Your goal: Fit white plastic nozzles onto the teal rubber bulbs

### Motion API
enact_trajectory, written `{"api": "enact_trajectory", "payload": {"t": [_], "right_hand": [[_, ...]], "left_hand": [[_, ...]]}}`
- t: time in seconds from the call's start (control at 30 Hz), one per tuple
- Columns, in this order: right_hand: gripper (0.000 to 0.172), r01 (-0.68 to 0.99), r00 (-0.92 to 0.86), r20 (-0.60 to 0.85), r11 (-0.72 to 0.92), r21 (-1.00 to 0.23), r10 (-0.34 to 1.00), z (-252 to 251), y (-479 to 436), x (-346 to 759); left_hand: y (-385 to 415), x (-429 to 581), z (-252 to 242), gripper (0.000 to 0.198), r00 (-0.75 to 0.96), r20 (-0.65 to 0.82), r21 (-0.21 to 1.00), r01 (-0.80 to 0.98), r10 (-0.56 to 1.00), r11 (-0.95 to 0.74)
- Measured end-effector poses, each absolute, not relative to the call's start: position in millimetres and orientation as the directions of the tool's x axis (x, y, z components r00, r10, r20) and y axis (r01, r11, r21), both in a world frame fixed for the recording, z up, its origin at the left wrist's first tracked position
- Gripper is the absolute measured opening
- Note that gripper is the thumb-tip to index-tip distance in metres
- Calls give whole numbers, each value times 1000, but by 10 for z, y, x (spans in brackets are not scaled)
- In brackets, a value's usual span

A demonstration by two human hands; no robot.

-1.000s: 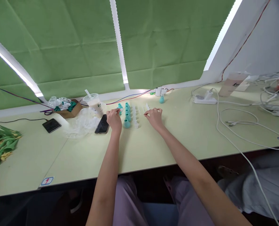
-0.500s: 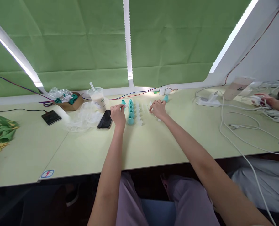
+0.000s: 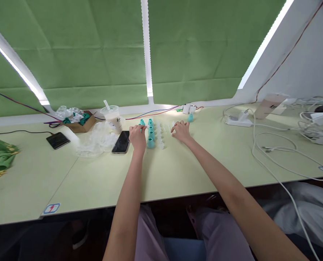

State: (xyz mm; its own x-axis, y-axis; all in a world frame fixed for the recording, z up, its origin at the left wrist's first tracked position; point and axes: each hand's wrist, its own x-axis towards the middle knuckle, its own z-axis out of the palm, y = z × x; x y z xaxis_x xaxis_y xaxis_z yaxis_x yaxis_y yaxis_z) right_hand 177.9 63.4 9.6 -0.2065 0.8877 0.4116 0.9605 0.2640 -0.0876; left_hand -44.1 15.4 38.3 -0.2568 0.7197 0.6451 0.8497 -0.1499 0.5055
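My left hand (image 3: 138,137) is closed in a pinch, with a small whitish piece (image 3: 147,127) just showing at its fingertips. Close to those fingers stands a teal cone-shaped cup (image 3: 142,122). Just to the right runs a row of several similar teal cups (image 3: 151,135), beside a row of small translucent caps (image 3: 159,136). My right hand (image 3: 181,131) has its fingers bent down over more small clear pieces (image 3: 165,127); what its fingertips grip is hidden. Behind it sits a single teal cup (image 3: 190,117).
Left of the hands are a phone (image 3: 121,142), a clear plastic bag (image 3: 96,140), a drink cup with a straw (image 3: 113,117) and a cardboard box (image 3: 81,125). A power strip (image 3: 239,121) and loose white cables (image 3: 283,146) lie to the right.
The camera view has shifted slightly. Both hands stay near the same pieces, with little movement. At the far right, another person's hand has gone out of sight.
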Motion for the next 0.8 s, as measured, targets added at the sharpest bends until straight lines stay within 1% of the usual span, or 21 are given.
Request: {"api": "enact_trajectory", "payload": {"t": [0.17, 0.2, 0.27, 0.33, 0.37, 0.4, 0.43, 0.47, 0.53, 0.57, 0.6, 0.7, 0.8], "right_hand": [[3, 955, -170, 436, 256, -148, 884, 122, 620, 1823], [3, 952, -151, 441, 251, -177, 884, 148, 610, 1826], [5, 928, -99, 459, 248, -277, 883, 231, 573, 1813], [16, 868, -96, 470, 305, -392, 877, 341, 502, 1768], [24, 828, -136, 474, 363, -428, 870, 395, 451, 1735], [33, 787, -209, 478, 437, -436, 853, 440, 390, 1698], [40, 752, -286, 487, 508, -420, 825, 472, 321, 1661], [41, 731, -352, 496, 564, -384, 794, 487, 246, 1627], [31, 739, -393, 523, 598, -311, 757, 467, 96, 1584], [26, 756, -371, 540, 583, -296, 755, 438, 27, 1578], [25, 773, -328, 559, 557, -305, 761, 401, -35, 1584], [26, 763, -180, 571, 480, -432, 801, 297, -167, 1652], [19, 687, -146, 508, 457, -565, 849, 253, -223, 1755]], "left_hand": [[166, -450, 372, 25, -257, 649, 501, 853, 716, -147], [169, -454, 373, 25, -259, 650, 499, 854, 715, -144], [171, -456, 382, 24, -256, 652, 493, 858, 714, -143], [164, -433, 404, 24, -221, 659, 475, 863, 719, -170], [155, -408, 418, 25, -184, 667, 456, 867, 722, -201], [141, -375, 433, 26, -132, 678, 429, 870, 723, -243], [124, -332, 447, 26, -72, 691, 395, 871, 719, -293], [104, -282, 458, 26, -5, 705, 355, 868, 709, -346], [56, -173, 466, 25, 134, 721, 268, 851, 680, -451], [33, -117, 461, 25, 198, 721, 226, 838, 664, -496], [10, -65, 450, 26, 259, 715, 188, 823, 649, -535], [-39, 72, 387, 27, 378, 689, 115, 785, 618, -609], [-69, 173, 321, 26, 444, 649, 105, 752, 618, -651]]}}
